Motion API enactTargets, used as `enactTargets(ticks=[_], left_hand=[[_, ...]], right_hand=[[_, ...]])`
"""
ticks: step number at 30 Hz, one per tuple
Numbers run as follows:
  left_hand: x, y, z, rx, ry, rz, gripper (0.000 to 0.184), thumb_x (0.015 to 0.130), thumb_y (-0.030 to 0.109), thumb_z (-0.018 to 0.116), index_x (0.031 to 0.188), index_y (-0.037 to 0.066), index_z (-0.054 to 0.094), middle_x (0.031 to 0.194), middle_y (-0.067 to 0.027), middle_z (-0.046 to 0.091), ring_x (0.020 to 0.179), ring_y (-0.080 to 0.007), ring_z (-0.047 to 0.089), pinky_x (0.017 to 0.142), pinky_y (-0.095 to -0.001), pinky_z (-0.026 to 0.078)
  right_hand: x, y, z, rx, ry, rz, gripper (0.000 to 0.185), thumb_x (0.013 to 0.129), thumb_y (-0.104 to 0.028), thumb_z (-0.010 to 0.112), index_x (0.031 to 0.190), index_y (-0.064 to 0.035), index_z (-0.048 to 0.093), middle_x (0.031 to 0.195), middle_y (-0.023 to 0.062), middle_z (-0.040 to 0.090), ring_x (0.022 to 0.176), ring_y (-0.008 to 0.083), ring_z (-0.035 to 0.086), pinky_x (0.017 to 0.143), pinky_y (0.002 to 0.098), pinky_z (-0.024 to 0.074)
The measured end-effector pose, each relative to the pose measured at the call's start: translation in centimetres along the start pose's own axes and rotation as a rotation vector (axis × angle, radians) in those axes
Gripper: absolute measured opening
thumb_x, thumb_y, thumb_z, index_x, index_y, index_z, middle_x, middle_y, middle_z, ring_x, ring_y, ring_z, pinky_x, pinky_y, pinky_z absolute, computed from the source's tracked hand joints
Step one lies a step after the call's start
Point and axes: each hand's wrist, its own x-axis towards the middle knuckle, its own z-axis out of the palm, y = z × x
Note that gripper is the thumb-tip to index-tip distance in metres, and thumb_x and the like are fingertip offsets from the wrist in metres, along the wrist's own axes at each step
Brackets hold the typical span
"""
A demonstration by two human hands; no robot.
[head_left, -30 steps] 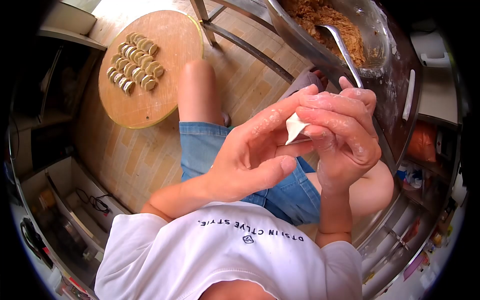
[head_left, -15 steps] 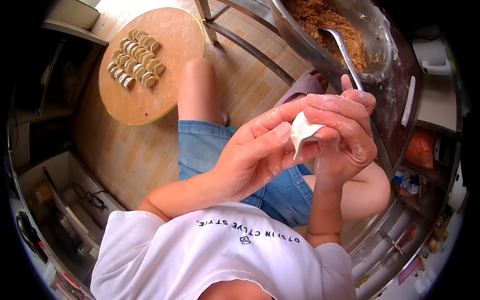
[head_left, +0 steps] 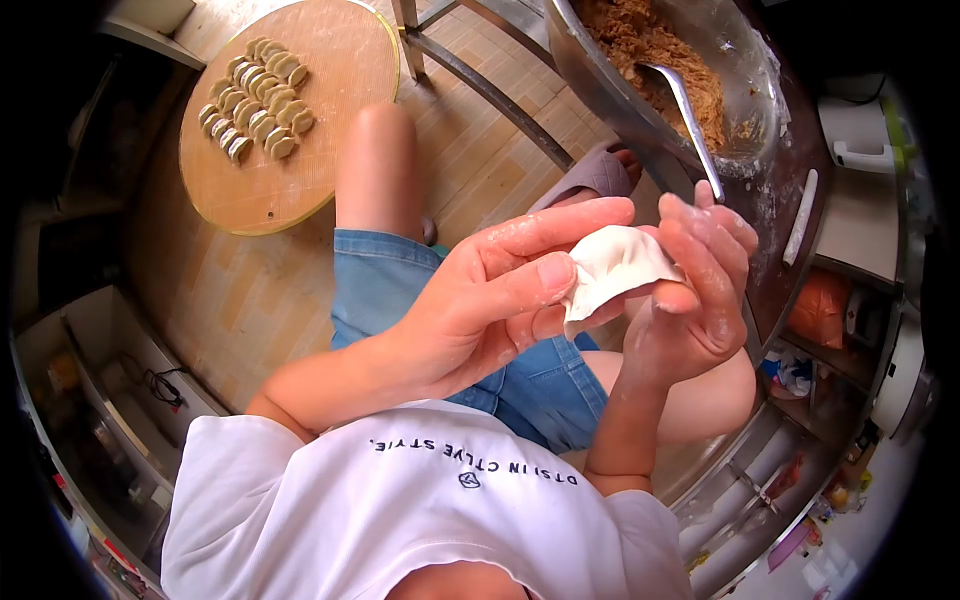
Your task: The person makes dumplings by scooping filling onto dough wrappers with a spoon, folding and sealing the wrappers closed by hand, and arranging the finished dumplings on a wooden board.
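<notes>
A white dumpling (head_left: 622,262) with a pleated, pinched edge is held between both hands above my lap. My left hand (head_left: 490,290) grips its left end, thumb in front and fingers behind. At the right end, my right hand (head_left: 705,280) has its thumb and forefinger around the dough, the other fingers loosely curled. Flour dusts the fingers of both hands. Beyond the right hand, a metal spoon (head_left: 690,118) leans in a large metal bowl (head_left: 560,50) of brown filling (head_left: 640,45).
Rows of dumplings (head_left: 262,95) lie on a round wooden board (head_left: 290,200) at the far left. A white rolling pin (head_left: 800,218) lies on the dark floured tabletop (head_left: 765,210) at right. A metal frame (head_left: 480,80) stands beyond my knee, and shelves (head_left: 800,400) are at right.
The right fingers have loosened from over the dumpling and opened out, so more of its pleated side shows. The whole view has shifted slightly, moving the board and bowl in the frame.
</notes>
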Motion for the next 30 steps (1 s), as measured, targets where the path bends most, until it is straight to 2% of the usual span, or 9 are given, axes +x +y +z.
enactTargets(ticks=[3, 4, 7, 9, 14, 19, 24, 26, 30], left_hand=[[0.1, -0.4, 0.2, -0.022, 0.033, 0.029, 0.049, 0.088, 0.015, 0.054, 0.132, 0.003, 0.036, 0.128, -0.0104, 0.047, 0.116, -0.0167, 0.047, 0.096, -0.0293, 0.041], [0.0, -0.5, 0.3, 0.003, 0.045, 0.027, 0.05, 0.088, 0.016, 0.054, 0.133, 0.005, 0.035, 0.128, -0.011, 0.046, 0.118, -0.0188, 0.045, 0.098, -0.0324, 0.039], [0.0, -0.4, 0.3, 0.059, 0.05, 0.037, 0.051, 0.088, 0.019, 0.054, 0.134, 0.009, 0.034, 0.13, -0.0124, 0.044, 0.122, -0.0233, 0.042, 0.104, -0.0387, 0.034], [-0.1, -0.4, 0.3, 0.065, 0.04, 0.037, 0.049, 0.088, 0.019, 0.054, 0.133, 0.011, 0.036, 0.131, -0.0129, 0.043, 0.123, -0.0241, 0.041, 0.104, -0.0391, 0.033], [-0.3, -0.4, 0.3, 0.091, 0.032, 0.039, 0.046, 0.088, 0.019, 0.054, 0.13, 0.01, 0.039, 0.13, -0.0143, 0.044, 0.121, -0.0249, 0.043, 0.101, -0.0384, 0.036], [-0.7, 0.1, 0.3, 0.254, 0.041, -0.001, 0.043, 0.088, 0.021, 0.055, 0.126, 0.006, 0.043, 0.122, -0.0141, 0.051, 0.114, -0.0235, 0.05, 0.096, -0.0362, 0.042], [-0.8, 1.0, 0.4, 0.254, 0.082, -0.081, 0.042, 0.087, 0.018, 0.057, 0.124, 0.002, 0.045, 0.116, -0.0137, 0.055, 0.107, -0.0213, 0.055, 0.091, -0.034, 0.045], [-0.7, 0.9, 0.4, 0.332, 0.08, -0.064, 0.046, 0.087, 0.022, 0.055, 0.125, -0.001, 0.043, 0.115, -0.0151, 0.055, 0.105, -0.0212, 0.055, 0.089, -0.0329, 0.046], [-0.8, 1.2, 0.7, 0.382, 0.044, -0.084, 0.066, 0.089, 0.045, 0.043, 0.127, -0.008, 0.037, 0.115, -0.0198, 0.054, 0.105, -0.023, 0.056, 0.088, -0.0315, 0.047]], right_hand=[[-0.6, -0.1, -1.0, -0.175, -0.026, -0.021, 0.031, 0.079, -0.039, 0.06, 0.084, -0.0099, 0.07, 0.087, -0.0008, 0.067, 0.091, 0.016, 0.048, 0.095, 0.0397, 0.0376], [-0.8, -0.1, -1.1, -0.218, -0.022, -0.022, 0.033, 0.079, -0.04, 0.059, 0.084, -0.0099, 0.069, 0.087, -0.0007, 0.066, 0.092, 0.0164, 0.049, 0.094, 0.0404, 0.0381], [-1.0, 0.0, -0.2, -0.06, 0.08, 0.047, 0.026, 0.079, -0.035, 0.062, 0.084, -0.0102, 0.069, 0.083, -0.0002, 0.067, 0.089, 0.0155, 0.049, 0.093, 0.0405, 0.039], [-0.9, -0.1, -1.4, -0.148, 0.013, -0.021, 0.029, 0.079, -0.038, 0.062, 0.085, -0.01, 0.069, 0.087, 0.0002, 0.066, 0.089, 0.016, 0.05, 0.091, 0.0393, 0.0396], [-0.7, -0.5, -1.3, -0.19, 0.034, -0.015, 0.029, 0.074, -0.039, 0.065, 0.083, -0.0119, 0.069, 0.083, -0.0024, 0.066, 0.089, 0.0147, 0.049, 0.087, 0.0345, 0.039], [0.2, -1.0, -3.0, -0.288, -0.189, -0.195, 0.034, 0.079, -0.039, 0.062, 0.076, -0.0061, 0.067, 0.08, 0.0046, 0.064, 0.088, 0.0191, 0.051, 0.086, 0.0413, 0.0397], [0.4, -1.4, -1.7, -0.202, -0.152, -0.067, 0.025, 0.074, -0.039, 0.064, 0.078, -0.0142, 0.07, 0.081, -0.0046, 0.064, 0.083, 0.014, 0.047, 0.081, 0.0316, 0.0347], [0.9, -1.7, -2.2, -0.185, -0.256, -0.124, 0.021, 0.071, -0.037, 0.065, 0.077, -0.018, 0.072, 0.082, -0.0087, 0.064, 0.083, 0.0114, 0.045, 0.077, 0.0277, 0.0319], [1.0, -1.6, -2.9, -0.201, -0.328, -0.092, 0.033, 0.072, -0.045, 0.063, 0.072, -0.0119, 0.068, 0.08, -0.0019, 0.062, 0.082, 0.0166, 0.048, 0.08, 0.0366, 0.0366]])
